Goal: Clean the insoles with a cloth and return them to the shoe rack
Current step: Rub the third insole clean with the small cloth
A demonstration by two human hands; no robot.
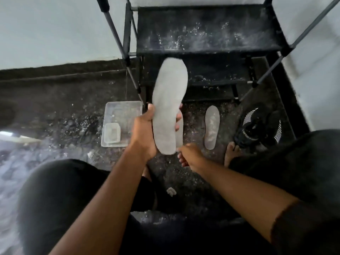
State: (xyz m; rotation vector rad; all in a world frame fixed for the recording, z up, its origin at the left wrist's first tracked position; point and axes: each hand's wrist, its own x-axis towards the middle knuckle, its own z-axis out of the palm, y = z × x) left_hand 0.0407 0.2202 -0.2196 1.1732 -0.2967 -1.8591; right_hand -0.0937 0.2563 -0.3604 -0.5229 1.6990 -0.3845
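Grey insole (pixel 168 109) stood upright in my left hand (pixel 145 133), heel low, toe before shoe rack (pixel 206 28). Left grip was closed round its lower half, thumb on front. A second insole seemed to sit behind it. Right hand (pixel 189 155) was just below heel; I couldn't tell its grip. Another insole (pixel 211 127) lay flat on floor, near black shoe (pixel 259 127). Clear tray (pixel 121 124) was left of hands.

Dark speckled floor (pixel 55 107), dusty, with a pale patch at left. Pale wall (pixel 55 30) behind it. Clear plastic tray (pixel 127 109) on floor below wall.
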